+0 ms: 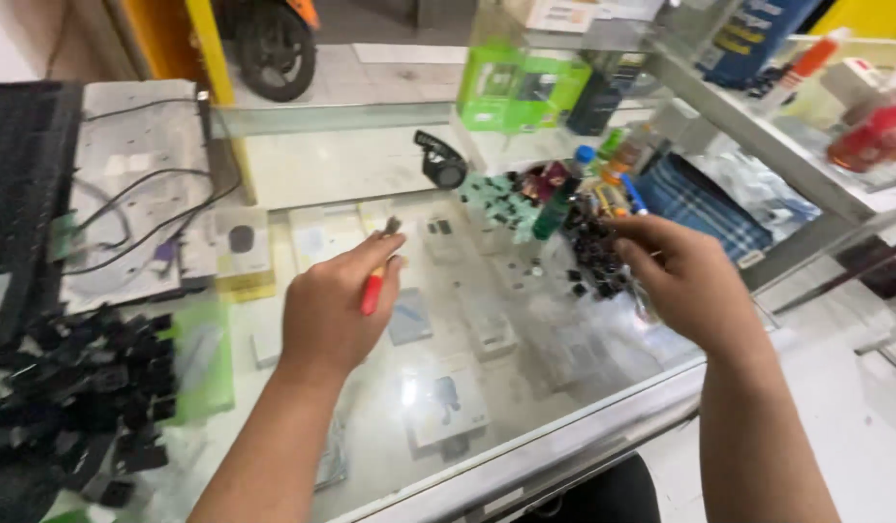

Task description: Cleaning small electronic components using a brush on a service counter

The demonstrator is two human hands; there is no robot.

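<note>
I'm looking down on the glass counter (525, 426), the biggest thing in shot, with small boxed goods showing through the top from the case below; I count roughly eight pale boxes under there, though glare hides some. On the far left lies a black mat (22, 194), just one, and beside it a grey pad (143, 184) crossed by black cables (148, 228). Next down in size, two heaps of small black parts: a big one at lower left (80, 397), far too many to count, and a smaller one in a clear bag (598, 261) by my right hand. One checked blue cloth (705, 208) sits on the right, one green box (516, 87) at the back, one round black gadget (440, 160) near centre. Now the hands. My left hand (332, 310) is closed around a red-handled tool (375, 281), its dark tip poking up past the knuckles, held above the glass. My right hand (685, 281) has its fingers curled in a pinch over the bagged parts; whether anything sits between the fingertips, I can't tell. As for progress, I'd judge the work is midway at most: both heaps look full, and no part is visibly under the tool. So: one tool, two hands, two heaps.
</note>
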